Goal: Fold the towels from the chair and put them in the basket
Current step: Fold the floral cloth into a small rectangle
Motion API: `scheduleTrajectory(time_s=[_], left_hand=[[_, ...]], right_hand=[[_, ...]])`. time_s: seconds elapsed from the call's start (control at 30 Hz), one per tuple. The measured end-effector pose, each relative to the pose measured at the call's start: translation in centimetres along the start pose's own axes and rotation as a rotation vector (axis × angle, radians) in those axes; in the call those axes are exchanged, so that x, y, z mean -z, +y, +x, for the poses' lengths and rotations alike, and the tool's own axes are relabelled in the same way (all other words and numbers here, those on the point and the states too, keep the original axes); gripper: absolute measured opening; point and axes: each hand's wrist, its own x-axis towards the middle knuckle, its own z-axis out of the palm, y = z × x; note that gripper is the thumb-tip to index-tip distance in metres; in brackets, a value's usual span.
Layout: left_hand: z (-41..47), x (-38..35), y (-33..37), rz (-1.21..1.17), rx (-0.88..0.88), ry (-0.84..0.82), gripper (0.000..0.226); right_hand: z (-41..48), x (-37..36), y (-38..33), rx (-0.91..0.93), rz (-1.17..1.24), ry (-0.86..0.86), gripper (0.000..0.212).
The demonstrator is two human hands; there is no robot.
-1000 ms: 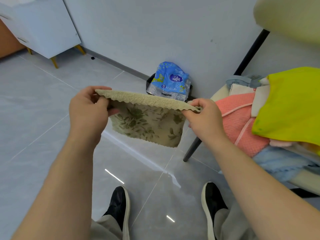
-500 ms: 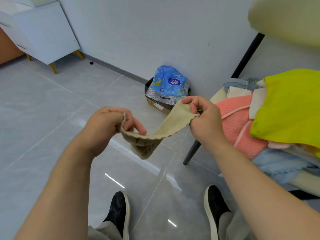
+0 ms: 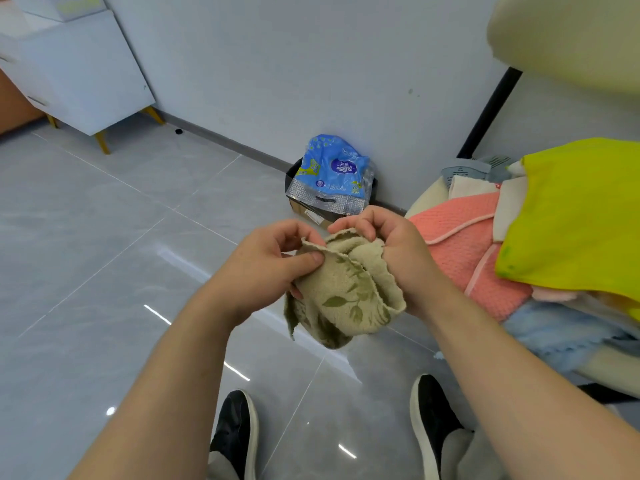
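Note:
A small beige towel with a green leaf print (image 3: pixel 348 292) hangs folded between both hands above the grey floor. My left hand (image 3: pixel 270 268) pinches its left edge with thumb and fingers. My right hand (image 3: pixel 391 247) grips its right side, close against the left hand. To the right, the cream chair (image 3: pixel 429 199) carries a pile of towels: a pink one (image 3: pixel 464 254), a bright yellow one (image 3: pixel 581 216) on top and a light blue one (image 3: pixel 568 334) below. A dark basket (image 3: pixel 294 174) stands by the wall, mostly hidden behind a blue plastic pack.
A blue plastic pack (image 3: pixel 334 174) lies on the dark basket. A white cabinet (image 3: pixel 83 74) on gold legs stands at the far left. The chair's black leg (image 3: pixel 488 112) rises beside the wall. My two black shoes (image 3: pixel 235 434) are on the tiled floor below.
The towel was stretched wide between my hands; the hands have since come together, doubling the towel over so it hangs bunched between them.

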Motion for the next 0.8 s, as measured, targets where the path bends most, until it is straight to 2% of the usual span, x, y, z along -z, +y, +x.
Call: scheduleTrajectory(time_s=[0.13, 0.23, 0.3, 0.37, 0.47, 0.5, 0.63, 0.8], left_hand=[[0.44, -0.31, -0.35, 0.084, -0.021, 0.115, 0.014], [0.78, -0.37, -0.46, 0.095, -0.043, 0.242, 0.016], [0.86, -0.45, -0.33, 0.109, -0.059, 0.277, 0.015], [0.85, -0.55, -0.14, 0.124, -0.069, 0.286, 0.013], [0.83, -0.46, -0.10, 0.144, -0.062, 0.295, 0.013], [0.83, -0.34, -0.16, 0.162, -0.058, 0.290, 0.014], [0.70, -0.18, -0.43, 0.239, -0.048, 0.209, 0.014], [0.34, -0.73, -0.33, 0.222, -0.039, 0.078, 0.013]], right_hand=[[0.17, 0.04, -0.09, -0.121, 0.074, 0.100, 0.037], [0.52, 0.21, -0.55, -0.328, 0.199, 0.253, 0.015], [0.66, 0.63, -0.42, -0.406, 0.172, 0.214, 0.027], [0.52, 0.86, 0.07, -0.388, -0.007, 0.175, 0.034], [0.32, 0.77, 0.34, -0.313, -0.184, 0.211, 0.016], [0.27, 0.76, 0.30, -0.269, -0.211, 0.234, 0.016], [0.40, 0.84, 0.18, -0.066, -0.457, 0.211, 0.031], [0.11, 0.14, -0.15, 0.044, -0.669, 0.102, 0.044]])
